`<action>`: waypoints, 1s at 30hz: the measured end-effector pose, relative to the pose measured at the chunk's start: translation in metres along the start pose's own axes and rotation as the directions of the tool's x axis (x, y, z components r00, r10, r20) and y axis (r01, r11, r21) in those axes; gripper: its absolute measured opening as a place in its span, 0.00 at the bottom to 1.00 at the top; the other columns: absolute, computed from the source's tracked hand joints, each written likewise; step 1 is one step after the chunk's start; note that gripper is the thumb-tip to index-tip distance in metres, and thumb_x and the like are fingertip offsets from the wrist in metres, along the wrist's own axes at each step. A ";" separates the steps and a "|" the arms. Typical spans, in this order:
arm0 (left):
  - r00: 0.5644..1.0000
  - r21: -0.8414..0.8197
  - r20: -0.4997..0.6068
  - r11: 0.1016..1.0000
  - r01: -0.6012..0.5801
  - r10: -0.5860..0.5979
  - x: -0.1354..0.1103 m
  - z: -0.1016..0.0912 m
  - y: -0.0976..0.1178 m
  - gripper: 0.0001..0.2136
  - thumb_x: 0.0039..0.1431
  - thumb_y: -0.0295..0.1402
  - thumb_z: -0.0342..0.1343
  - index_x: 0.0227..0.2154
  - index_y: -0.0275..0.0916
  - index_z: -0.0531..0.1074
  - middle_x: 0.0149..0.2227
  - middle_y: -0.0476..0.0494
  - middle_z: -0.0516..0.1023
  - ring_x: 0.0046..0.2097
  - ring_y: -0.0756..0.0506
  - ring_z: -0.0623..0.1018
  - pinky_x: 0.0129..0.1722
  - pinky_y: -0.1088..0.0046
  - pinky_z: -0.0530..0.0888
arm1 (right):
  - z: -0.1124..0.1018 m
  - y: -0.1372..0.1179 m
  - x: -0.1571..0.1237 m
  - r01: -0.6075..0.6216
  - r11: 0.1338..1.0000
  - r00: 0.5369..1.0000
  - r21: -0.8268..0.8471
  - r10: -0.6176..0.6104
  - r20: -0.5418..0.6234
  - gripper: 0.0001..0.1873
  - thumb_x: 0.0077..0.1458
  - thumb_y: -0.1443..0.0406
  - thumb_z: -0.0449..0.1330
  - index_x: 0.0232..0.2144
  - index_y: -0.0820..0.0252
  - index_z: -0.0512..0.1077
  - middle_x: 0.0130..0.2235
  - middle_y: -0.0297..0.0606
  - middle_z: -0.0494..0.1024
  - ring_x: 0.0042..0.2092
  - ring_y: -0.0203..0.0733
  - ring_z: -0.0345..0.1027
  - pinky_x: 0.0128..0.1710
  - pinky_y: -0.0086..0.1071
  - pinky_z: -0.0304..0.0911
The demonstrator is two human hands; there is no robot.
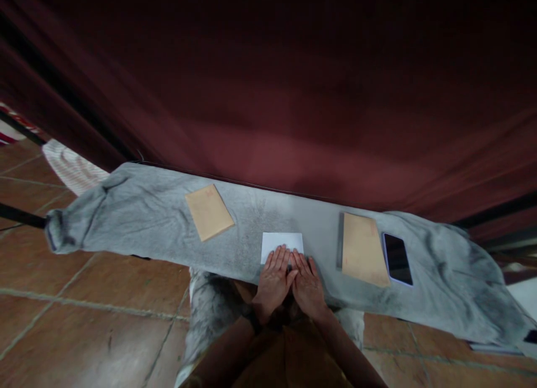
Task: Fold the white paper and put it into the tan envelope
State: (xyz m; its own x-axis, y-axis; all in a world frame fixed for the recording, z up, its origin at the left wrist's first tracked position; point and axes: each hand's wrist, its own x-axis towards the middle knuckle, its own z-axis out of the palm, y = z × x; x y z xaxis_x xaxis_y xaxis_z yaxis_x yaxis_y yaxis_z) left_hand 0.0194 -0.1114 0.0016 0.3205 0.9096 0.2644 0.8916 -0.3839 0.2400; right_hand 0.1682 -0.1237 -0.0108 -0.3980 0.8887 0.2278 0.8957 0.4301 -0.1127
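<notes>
A small white sheet of paper (282, 240) lies on the grey cloth in front of me, its near part covered by my fingers. My left hand (273, 273) rests flat on its left half, fingers stretched forward. Beside it my right hand (307, 282) lies flat too, fingertips on the paper's near right part and thumb out to the side. The two hands almost meet in the middle. Neither grips anything. Whether the paper is folded I cannot tell.
Grey cloth (155, 231) covers a long narrow bench. To the left lies a brown envelope (208, 212). On the right are a stack of brown envelopes (364, 248) and a dark-screened phone (397, 258). A dark red curtain (268, 125) hangs along the far edge.
</notes>
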 end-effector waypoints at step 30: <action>0.991 0.107 -0.035 0.985 0.134 -0.131 0.020 0.013 -0.026 0.28 0.70 0.35 0.42 0.69 0.29 0.52 0.69 0.32 0.57 0.71 0.39 0.55 0.68 0.54 0.59 | -0.011 0.014 0.024 -0.018 0.997 1.000 0.069 0.017 0.024 0.25 0.72 0.63 0.41 0.65 0.64 0.62 0.67 0.42 0.62 0.69 0.45 0.53 0.70 0.49 0.43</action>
State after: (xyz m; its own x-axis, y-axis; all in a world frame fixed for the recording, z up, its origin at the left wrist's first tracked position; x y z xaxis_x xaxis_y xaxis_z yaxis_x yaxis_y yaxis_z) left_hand 0.0067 -0.0811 -0.0111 0.1896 0.9459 0.2632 0.9556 -0.2394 0.1720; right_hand 0.1729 -0.0978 0.0034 -0.3874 0.8993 0.2031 0.8870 0.4236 -0.1838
